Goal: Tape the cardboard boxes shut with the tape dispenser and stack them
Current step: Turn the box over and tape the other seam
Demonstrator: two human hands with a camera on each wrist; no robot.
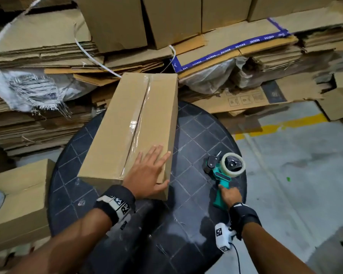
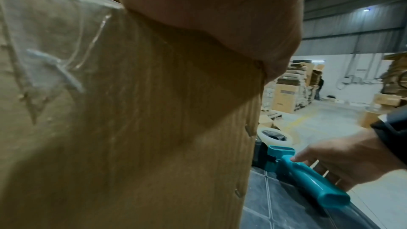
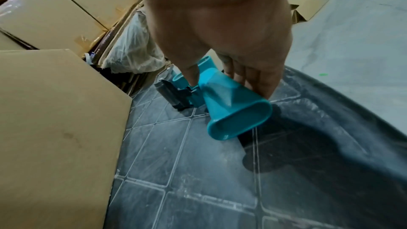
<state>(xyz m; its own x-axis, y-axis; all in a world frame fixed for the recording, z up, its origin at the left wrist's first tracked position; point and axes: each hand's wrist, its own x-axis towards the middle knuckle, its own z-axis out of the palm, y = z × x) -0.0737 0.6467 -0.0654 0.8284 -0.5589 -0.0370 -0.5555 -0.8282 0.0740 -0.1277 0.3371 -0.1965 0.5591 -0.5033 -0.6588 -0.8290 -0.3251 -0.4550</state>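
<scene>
Fingers (image 1: 156, 155) of the left hand (image 1: 147, 173) lie straight and spread on the near end of the box (image 1: 131, 123), thumb hooked over its edge, apparently to pin it on the counter (image 1: 196, 139) and press the clear tape along its seam. At the counter's right, the right hand (image 1: 230, 196) curls loosely round the teal handle of the dispenser (image 1: 224, 173), which lies on its side beside the box. Whether it is being set down or taken up I cannot tell; stacking seems to remain.
</scene>
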